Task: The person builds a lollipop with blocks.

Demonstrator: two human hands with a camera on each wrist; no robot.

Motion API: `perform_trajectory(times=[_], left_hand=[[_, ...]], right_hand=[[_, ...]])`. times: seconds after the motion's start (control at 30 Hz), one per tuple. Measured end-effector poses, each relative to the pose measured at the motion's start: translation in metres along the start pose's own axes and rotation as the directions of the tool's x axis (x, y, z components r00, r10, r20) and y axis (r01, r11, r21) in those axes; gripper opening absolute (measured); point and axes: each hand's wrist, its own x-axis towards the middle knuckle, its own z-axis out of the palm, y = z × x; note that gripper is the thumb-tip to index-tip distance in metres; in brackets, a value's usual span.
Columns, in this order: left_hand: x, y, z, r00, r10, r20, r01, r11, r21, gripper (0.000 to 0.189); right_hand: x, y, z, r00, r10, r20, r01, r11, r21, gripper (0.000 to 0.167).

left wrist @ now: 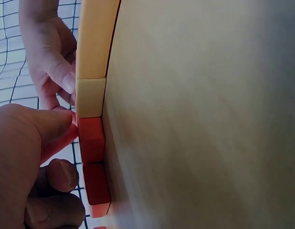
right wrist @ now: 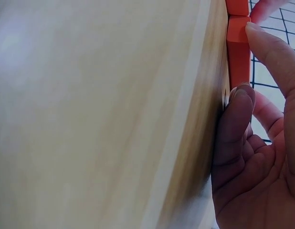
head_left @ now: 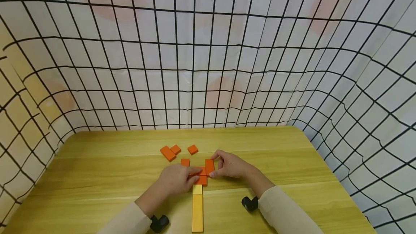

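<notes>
My right hand [head_left: 233, 165] pinches an upright-lying orange block [head_left: 209, 168] at its two ends, thumb at the near end and index finger at the far end. In the right wrist view this orange block [right wrist: 239, 59] lies against the tabletop. My left hand [head_left: 175, 178] rests its index finger and thumb on two orange blocks [head_left: 202, 180] to the left of it, partly covering them. Its other fingers are bent in the left wrist view. Below them a pale yellow block [head_left: 197, 189] and a long yellow block [head_left: 197, 213] run in line towards me.
Another orange block [head_left: 185, 162] shows just beyond my left hand. Farther back lie a larger orange block [head_left: 168, 153] and two small orange squares [head_left: 176, 149], [head_left: 193, 149]. The wooden table [head_left: 97, 176] has black netting [head_left: 193, 69] behind and beside it.
</notes>
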Motion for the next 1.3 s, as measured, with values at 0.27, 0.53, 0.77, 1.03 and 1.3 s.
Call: perform_trajectory(times=[0.27, 0.53, 0.77, 1.03, 1.3], left_hand=[[-0.001, -0.002, 0.003, 1.000, -0.011, 0.007, 0.011, 1.000, -0.019, 0.034], [-0.001, -0.008, 0.004, 0.999, -0.027, -0.038, 0.025, 0.999, -0.040, 0.034], [0.001, -0.021, -0.014, 0.971, -0.192, -0.143, 0.176, 0.977, -0.121, 0.036], [0.010, -0.052, -0.023, 0.890, -0.441, -0.119, 0.420, 0.892, -0.166, 0.040], [0.017, -0.062, -0.021, 0.853, -0.513, -0.095, 0.491, 0.851, -0.188, 0.045]], right_hand=[[-0.001, -0.001, 0.000, 1.000, 0.001, -0.001, -0.001, 1.000, 0.006, 0.050], [-0.001, -0.001, -0.001, 1.000, 0.006, 0.001, -0.006, 1.000, 0.005, 0.050], [-0.001, 0.000, -0.001, 1.000, 0.006, 0.010, -0.006, 1.000, -0.005, 0.052], [-0.001, 0.000, 0.000, 1.000, -0.015, 0.009, 0.015, 1.000, 0.017, 0.051], [-0.002, -0.001, -0.001, 1.000, -0.014, 0.007, 0.014, 1.000, 0.017, 0.051]])
